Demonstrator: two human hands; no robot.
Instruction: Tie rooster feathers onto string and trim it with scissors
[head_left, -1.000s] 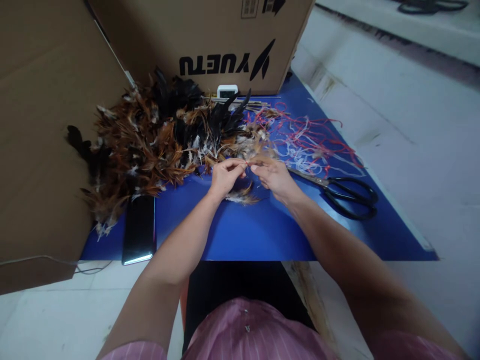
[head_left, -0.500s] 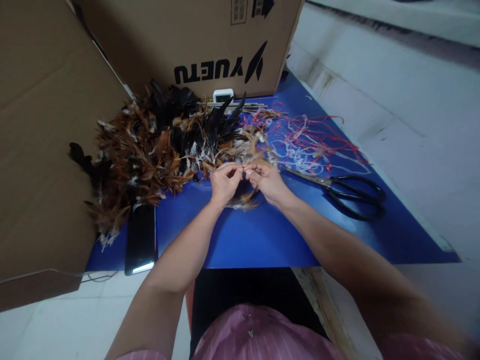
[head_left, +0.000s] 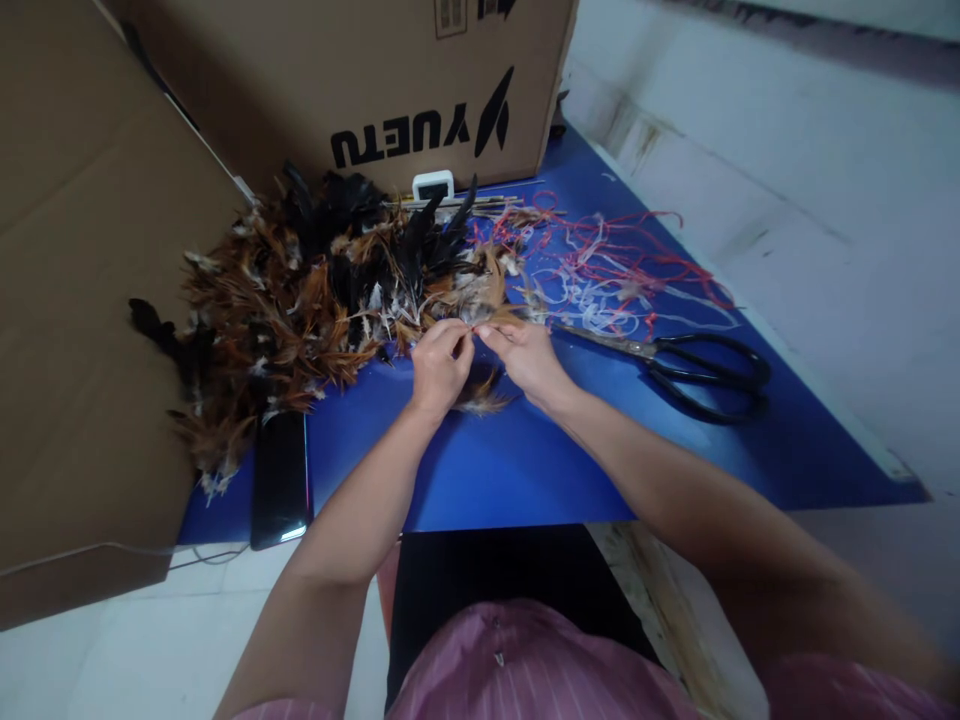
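My left hand (head_left: pixel 441 365) and my right hand (head_left: pixel 529 360) meet fingertip to fingertip over the front of the blue table. Both are closed in a pinch. A tiny reddish bit shows between them, too small to name. Tan feathers (head_left: pixel 512 314) stick out just behind my right fingers; whether they are held I cannot tell. Under the hands lies a small brown feather tuft (head_left: pixel 484 397). Left of and beyond my hands spreads a large heap of brown and black feathers (head_left: pixel 292 310). Black-handled scissors (head_left: pixel 667 360) lie to the right of my right hand.
Red and white strings (head_left: pixel 615 270) lie tangled at the back right, near thin sticks (head_left: pixel 491 205). A small white device (head_left: pixel 433 184) stands before a cardboard box (head_left: pixel 300 90). Another cardboard panel (head_left: pixel 75 300) walls the left. A phone (head_left: pixel 281 480) lies at the front edge.
The view has shifted slightly. My right hand has turned a little, its fingers more extended, while both hands stay pinched together in about the same place.
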